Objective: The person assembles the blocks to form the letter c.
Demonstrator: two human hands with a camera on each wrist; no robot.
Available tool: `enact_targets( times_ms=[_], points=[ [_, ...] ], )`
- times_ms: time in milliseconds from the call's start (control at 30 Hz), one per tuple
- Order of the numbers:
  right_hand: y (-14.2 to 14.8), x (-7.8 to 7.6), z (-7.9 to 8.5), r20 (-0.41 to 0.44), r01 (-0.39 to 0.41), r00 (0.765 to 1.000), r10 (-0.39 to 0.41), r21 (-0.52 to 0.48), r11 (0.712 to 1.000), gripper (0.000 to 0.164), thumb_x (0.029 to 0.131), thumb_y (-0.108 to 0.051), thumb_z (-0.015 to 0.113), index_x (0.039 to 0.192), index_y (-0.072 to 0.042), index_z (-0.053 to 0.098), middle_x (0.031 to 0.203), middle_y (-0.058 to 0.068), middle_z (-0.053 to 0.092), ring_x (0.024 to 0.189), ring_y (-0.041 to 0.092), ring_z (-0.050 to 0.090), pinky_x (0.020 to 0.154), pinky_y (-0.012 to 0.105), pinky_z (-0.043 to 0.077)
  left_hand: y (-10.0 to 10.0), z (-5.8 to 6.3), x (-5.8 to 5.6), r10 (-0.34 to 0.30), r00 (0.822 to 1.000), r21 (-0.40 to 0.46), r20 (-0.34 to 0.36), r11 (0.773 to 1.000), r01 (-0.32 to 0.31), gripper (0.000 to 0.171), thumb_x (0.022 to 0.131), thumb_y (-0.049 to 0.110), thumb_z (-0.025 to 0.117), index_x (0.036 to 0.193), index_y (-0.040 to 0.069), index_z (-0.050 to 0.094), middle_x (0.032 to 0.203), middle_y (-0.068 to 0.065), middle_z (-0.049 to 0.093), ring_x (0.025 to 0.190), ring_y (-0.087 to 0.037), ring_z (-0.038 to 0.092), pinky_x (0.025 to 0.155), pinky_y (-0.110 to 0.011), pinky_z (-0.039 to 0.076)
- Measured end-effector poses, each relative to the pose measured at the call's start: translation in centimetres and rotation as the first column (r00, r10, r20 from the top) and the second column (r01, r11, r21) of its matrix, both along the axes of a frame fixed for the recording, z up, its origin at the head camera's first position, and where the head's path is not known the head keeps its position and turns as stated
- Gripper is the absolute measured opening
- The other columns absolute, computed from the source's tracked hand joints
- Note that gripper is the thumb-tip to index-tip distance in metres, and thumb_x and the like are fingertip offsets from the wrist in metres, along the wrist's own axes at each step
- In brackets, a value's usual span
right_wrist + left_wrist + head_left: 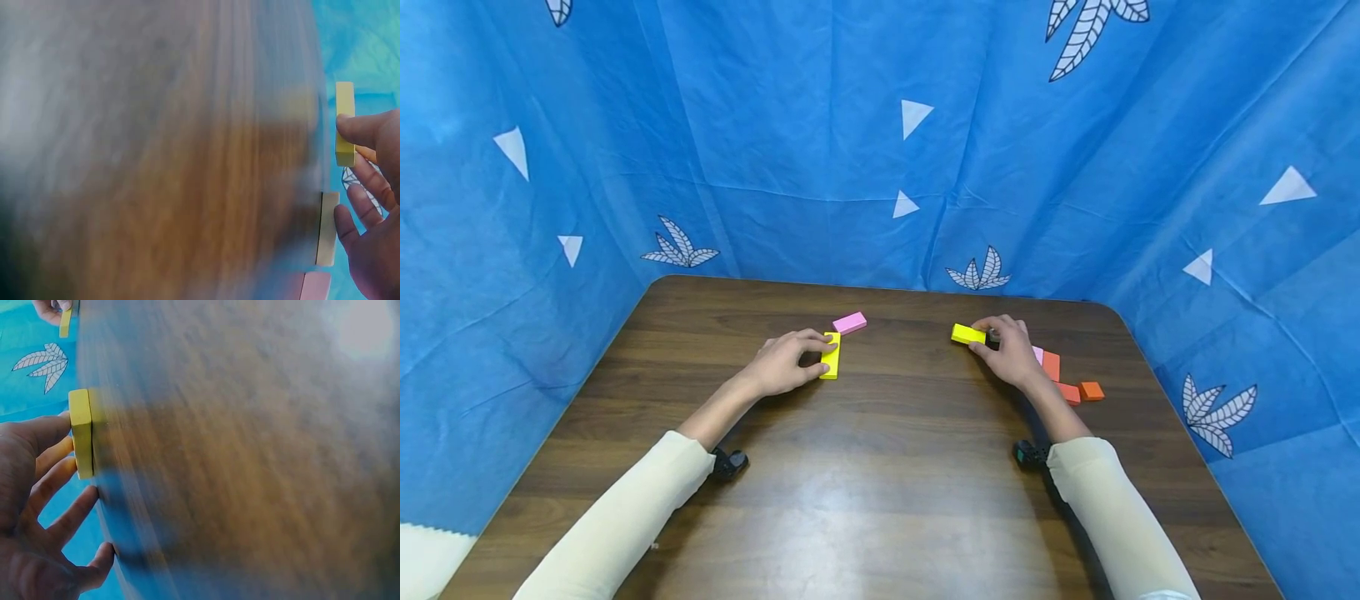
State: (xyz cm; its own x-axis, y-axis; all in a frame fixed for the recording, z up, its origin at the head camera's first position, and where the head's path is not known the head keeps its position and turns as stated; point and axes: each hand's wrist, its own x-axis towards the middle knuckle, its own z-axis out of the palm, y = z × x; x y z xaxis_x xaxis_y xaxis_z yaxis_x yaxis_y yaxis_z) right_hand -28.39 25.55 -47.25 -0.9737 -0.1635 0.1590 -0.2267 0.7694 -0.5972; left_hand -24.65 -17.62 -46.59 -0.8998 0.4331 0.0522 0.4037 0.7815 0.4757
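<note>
On the left, a yellow block (pixel 831 357) lies flat on the table, and my left hand (pixel 786 363) pinches it between thumb and fingers. The left wrist view shows that same yellow block (pixel 82 434) against the tabletop, with the other fingers spread below it. Across the table, my right hand (pixel 1009 354) grips a second yellow block (pixel 967 334) by its end. In the right wrist view this yellow block (pixel 345 122) hangs just off the table surface between thumb and fingertips. A pink block (pixel 850 323) lies right behind the left yellow block.
Beside and partly under my right hand lie a pale block (pixel 327 229), a light pink block (pixel 1037 354), two red-orange blocks, one (pixel 1051 366) behind the other (pixel 1068 393), and an orange block (pixel 1092 391). A blue curtain (pixel 880 150) encloses the wooden table (pixel 880 500) behind and at the sides.
</note>
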Motion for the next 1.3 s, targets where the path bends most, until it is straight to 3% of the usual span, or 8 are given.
enact_targets(
  times_ms=[533,1300],
  points=[
    [-1.8,-0.7,-0.2,0.006,0.005,1.000,-0.005,-0.014,1.000,0.036,0.102,-0.019,0.075,0.136,-0.007,0.070,0.141,0.018,0.063,0.131,0.040,0.046,0.112,0.061,0.042,0.0,0.1,-0.2,0.000,1.000,-0.005,-0.004,1.000,0.000,0.044,0.101,0.032,0.076,0.144,0.020,0.072,0.152,-0.005,0.065,0.145,-0.036,0.059,0.113,-0.072,0.042],
    [-5.1,-2.3,0.0,-0.015,-0.072,0.997,0.072,-0.003,0.997,0.036,0.102,-0.017,0.074,0.135,-0.004,0.070,0.139,0.019,0.064,0.130,0.039,0.048,0.112,0.057,0.042,-0.2,0.0,-0.2,0.002,1.000,-0.003,0.014,1.000,-0.002,0.044,0.102,0.033,0.076,0.144,0.020,0.071,0.153,-0.006,0.065,0.145,-0.037,0.059,0.114,-0.073,0.041]
  ],
)
